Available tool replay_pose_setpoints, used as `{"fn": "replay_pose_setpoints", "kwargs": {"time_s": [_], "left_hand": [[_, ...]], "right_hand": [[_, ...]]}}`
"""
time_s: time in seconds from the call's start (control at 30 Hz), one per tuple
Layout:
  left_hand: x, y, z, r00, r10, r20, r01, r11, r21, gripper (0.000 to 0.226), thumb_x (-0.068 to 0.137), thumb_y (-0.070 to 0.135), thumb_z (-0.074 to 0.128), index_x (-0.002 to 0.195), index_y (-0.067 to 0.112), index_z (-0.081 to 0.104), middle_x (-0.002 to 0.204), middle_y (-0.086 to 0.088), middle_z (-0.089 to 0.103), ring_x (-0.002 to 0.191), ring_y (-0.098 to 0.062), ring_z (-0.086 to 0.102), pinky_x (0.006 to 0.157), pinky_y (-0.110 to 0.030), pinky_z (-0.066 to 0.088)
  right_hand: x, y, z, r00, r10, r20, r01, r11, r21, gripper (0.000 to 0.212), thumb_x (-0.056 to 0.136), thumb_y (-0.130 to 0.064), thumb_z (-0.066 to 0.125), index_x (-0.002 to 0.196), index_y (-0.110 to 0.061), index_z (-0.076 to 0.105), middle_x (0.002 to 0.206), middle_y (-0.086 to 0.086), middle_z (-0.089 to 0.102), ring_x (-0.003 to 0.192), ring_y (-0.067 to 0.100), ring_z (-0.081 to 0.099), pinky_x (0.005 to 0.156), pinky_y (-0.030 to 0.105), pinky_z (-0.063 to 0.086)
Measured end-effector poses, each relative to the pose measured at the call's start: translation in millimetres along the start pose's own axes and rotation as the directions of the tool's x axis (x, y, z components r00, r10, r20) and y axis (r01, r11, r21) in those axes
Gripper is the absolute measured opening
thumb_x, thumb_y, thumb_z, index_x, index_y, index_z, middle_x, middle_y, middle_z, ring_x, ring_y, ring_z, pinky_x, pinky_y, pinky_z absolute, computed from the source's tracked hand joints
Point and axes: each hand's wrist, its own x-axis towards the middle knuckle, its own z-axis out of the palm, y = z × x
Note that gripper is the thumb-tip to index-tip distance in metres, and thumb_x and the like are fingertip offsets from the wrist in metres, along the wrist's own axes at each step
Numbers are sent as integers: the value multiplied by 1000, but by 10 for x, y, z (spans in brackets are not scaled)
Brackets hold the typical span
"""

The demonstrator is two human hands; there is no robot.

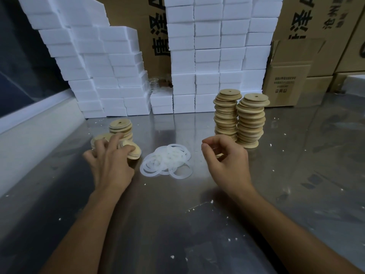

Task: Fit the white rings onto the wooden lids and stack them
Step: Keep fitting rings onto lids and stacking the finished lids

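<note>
Left hand (110, 161) grips a round pale wooden lid (132, 152) (near-left); right hand (225, 157), fingers curled, contents unclear; translucent white rings (167, 162) lie between.

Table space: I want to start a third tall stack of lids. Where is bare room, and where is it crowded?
Bare steel table lies between the forearms, near of the white rings. More lies right of the two tall lid stacks, with only crumbs. Also open: the strip between the rings and the foam blocks. Crowded: around the left hand, among the short lid stack and loose lids.
</note>
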Motion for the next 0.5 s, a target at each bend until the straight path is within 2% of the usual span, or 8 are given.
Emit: {"fn": "replay_pose_setpoints", "kwargs": {"time_s": [0.07,0.13,0.23,0.4,0.5], "left_hand": [[-3,1,13,1000,-7,-12,7,1000,-8,53,61,7,83,108,31,73,147,0,42,116,-31,32,86,-43,24],[11,-15,22,995,-22,-93,17,998,-55,41,70,2,75,101,28,76,142,-3,48,111,-33,34,85,-44,24],[21,-22,43,974,12,-227,-34,995,-94,25,81,7,71,99,23,77,132,-6,57,105,-35,38,82,-46,26],[48,10,25,853,139,-504,-243,959,-147,22,83,3,69,100,15,74,108,-2,71,96,-29,45,80,-43,25],[65,-2,1,814,105,-571,-239,957,-165,22,84,5,66,103,14,72,105,-3,72,95,-28,47,80,-40,25]], "right_hand": [[4,4,-2,1000,-3,0,3,1000,1,15,89,-16,68,87,-31,67,80,-22,67,70,5,63,58,9,44],[8,6,-2,1000,-5,-5,6,1000,4,15,89,-16,68,86,-31,66,80,-21,67,70,5,63,58,10,45],[9,11,5,1000,-10,-4,10,1000,4,16,89,-17,68,86,-33,66,80,-20,68,69,6,63,58,11,46],[12,13,1,1000,-20,-6,20,1000,0,21,89,-19,67,84,-40,64,79,-22,67,69,6,64,58,12,46],[11,13,-2,1000,-22,-8,22,1000,-1,20,89,-19,67,85,-39,64,80,-21,68,69,6,64,58,11,46]]}}
